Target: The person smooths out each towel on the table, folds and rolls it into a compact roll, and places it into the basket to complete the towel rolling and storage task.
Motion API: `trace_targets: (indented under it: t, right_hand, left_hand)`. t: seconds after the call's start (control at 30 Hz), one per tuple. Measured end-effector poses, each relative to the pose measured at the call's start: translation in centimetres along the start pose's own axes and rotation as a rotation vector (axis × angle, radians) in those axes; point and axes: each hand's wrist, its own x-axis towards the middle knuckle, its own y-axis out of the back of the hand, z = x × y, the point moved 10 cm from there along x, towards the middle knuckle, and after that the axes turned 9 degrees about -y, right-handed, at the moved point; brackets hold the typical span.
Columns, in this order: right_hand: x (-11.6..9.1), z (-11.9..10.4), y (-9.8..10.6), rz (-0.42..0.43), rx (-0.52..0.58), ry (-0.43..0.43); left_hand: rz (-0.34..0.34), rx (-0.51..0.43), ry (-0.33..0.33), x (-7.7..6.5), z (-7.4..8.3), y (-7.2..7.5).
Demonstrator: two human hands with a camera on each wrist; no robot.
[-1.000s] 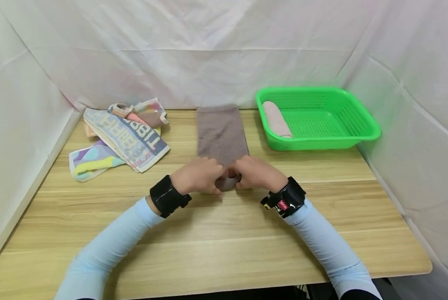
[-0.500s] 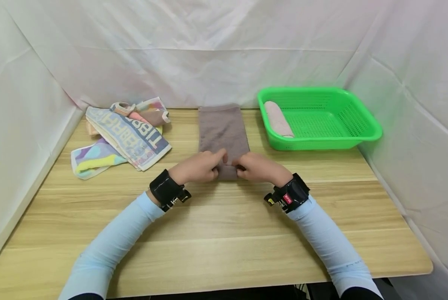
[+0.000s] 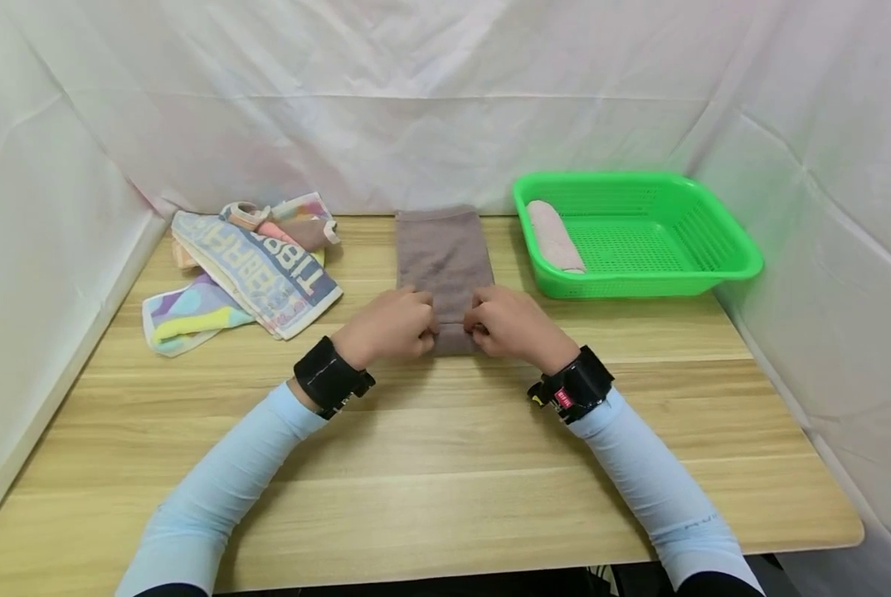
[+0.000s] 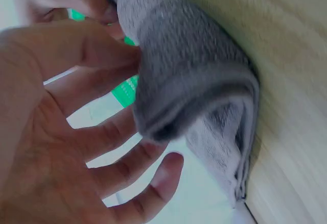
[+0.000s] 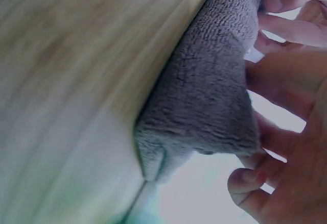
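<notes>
A grey-brown towel (image 3: 445,257) lies as a long strip across the middle of the table, its near end turned over into a short thick fold (image 3: 456,340). My left hand (image 3: 395,325) pinches the left side of this fold, and my right hand (image 3: 518,327) pinches the right side. In the left wrist view the thumb presses the curled edge of the towel (image 4: 189,45), with the lower fingers spread behind it. From the right wrist, the towel (image 5: 204,86) shows its folded corner between the table and the fingertips. Parts of both grips are hidden behind the cloth.
A green basket (image 3: 640,286) stands at the back right, holding a rolled pale pink towel (image 3: 555,236). Several patterned cloths, among them a blue-and-cream lettered towel (image 3: 259,269), are heaped at the back left. White sheeting (image 3: 416,108) encloses the wooden table (image 3: 430,497).
The near end of the towel has been turned over away from me, shortening the strip. Both hands have moved slightly forward and now grip the fold's two sides.
</notes>
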Motion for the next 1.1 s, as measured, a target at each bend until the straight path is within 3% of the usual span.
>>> trace_targets:
  t: [0.17,0.3,0.5,0.73,0.83,1.1]
  right_hand:
    - [-0.3,-0.9,0.1,-0.017,-0.144,-0.026]
    - [-0.5,-1.7,0.0,0.032,-0.235,-0.035]
    - [-0.8,-2.5,0.1,0.097,-0.297,-0.030]
    - [-0.7,-2.6,-0.2,0.072,-0.192,-0.026]
    - [-0.4,-2.1,-0.5,0.041,-0.137,-0.029]
    - [-0.1,-0.5,-0.5,-0.029,0.079,-0.009]
  left_hand:
    - [-0.027,0.149,0.028,0.0,1.2,0.1]
    - [0.012,0.264,-0.010,0.0,2.4,0.2]
    - [0.113,0.223,-0.039,-0.1,2.7,0.3]
    - [0.165,0.112,-0.070,-0.1,2.5,0.6]
    - [0.147,0.063,-0.068,-0.1,2.2,0.4]
    - [0.093,0.036,-0.096,-0.2,2.0,-0.1]
